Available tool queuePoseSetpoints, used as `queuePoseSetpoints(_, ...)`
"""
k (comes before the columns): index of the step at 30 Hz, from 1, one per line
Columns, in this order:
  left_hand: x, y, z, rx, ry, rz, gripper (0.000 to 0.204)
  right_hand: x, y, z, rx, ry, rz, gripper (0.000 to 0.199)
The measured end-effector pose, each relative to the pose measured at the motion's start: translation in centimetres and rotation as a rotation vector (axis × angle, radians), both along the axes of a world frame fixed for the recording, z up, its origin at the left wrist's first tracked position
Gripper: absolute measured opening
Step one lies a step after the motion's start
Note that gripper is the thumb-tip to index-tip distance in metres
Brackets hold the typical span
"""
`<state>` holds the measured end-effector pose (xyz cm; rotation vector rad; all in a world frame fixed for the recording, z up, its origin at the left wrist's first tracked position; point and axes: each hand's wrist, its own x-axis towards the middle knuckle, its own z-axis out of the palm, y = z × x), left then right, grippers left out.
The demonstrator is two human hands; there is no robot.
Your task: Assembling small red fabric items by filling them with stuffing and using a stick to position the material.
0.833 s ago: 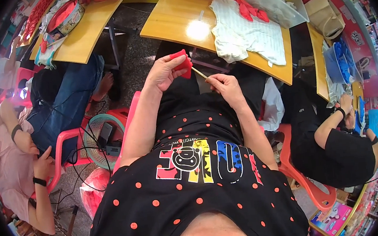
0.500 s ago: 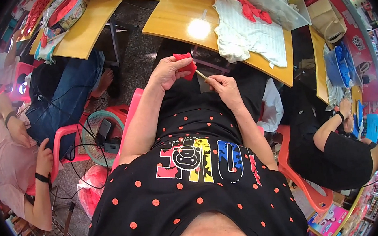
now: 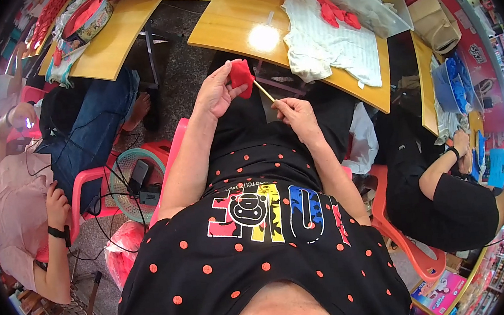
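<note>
My left hand point(image 3: 217, 91) holds a small piece of red fabric point(image 3: 241, 77) up in front of me, just below the edge of the wooden table point(image 3: 234, 21). My right hand point(image 3: 296, 113) pinches a thin light-coloured stick point(image 3: 263, 90) whose far end is pushed into the red fabric. Both hands hover over my lap, above my black top with red dots.
On the table lie a white striped garment point(image 3: 326, 46) with red fabric pieces point(image 3: 332, 11) on it and a grey box point(image 3: 370, 0). One person in pink point(image 3: 12, 196) sits at my left, another in black point(image 3: 447, 194) at my right. A green basket point(image 3: 131, 180) stands on the floor.
Both hands have stayed close together with the fabric and stick; the stick's tip sits slightly deeper in the red piece. The person at my left has shifted a little.
</note>
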<state>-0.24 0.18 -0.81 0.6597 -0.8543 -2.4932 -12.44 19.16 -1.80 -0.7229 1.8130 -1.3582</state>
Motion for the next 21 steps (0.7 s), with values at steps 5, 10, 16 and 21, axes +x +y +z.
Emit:
queuePoseSetpoints(5, -0.3, 0.2, -0.6, 0.107, 0.039, 0.061, 0.029, 1.2, -0.2, 0.3, -0.078, -0.418, -0.014, 0.024)
queuePoseSetpoints(10, -0.7, 0.6, -0.4, 0.268, 0.180, 0.118, 0.024, 1.5, -0.5, 0.6, -0.187, -0.583, -0.034, 0.024)
queuePoseSetpoints(16, -0.6, 0.6, 0.9, 0.241, 0.137, 0.080, 0.020, 1.5, -0.6, 0.5, -0.199, -0.567, 0.016, 0.024)
queuePoseSetpoints(21, -1.4, 1.2, 1.4, 0.185, 0.072, 0.112, 0.016, 2.2, -0.8, 0.5, -0.244, -0.589, 0.035, 0.024)
